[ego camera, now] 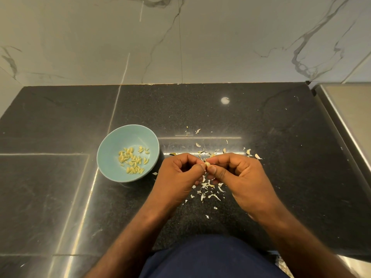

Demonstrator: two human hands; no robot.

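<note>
My left hand [180, 173] and right hand [239, 173] both pinch one small pale seed [207, 163] beside the light-blue ceramic bowl [112, 145] of peeled yellowish kernels [133, 159].

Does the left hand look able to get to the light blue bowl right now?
Probably yes: the light blue bowl sits just beside the left hand with nothing between, though that hand pinches a seed.

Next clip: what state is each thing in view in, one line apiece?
seed: pinched between both hands' fingertips.
left hand: fingers curled, pinches the seed.
right hand: fingers curled, pinches the seed.
bowl: upright, far from full.
kernels: loose in the bowl's bottom.
husks: scattered on the counter around the hands.
</note>
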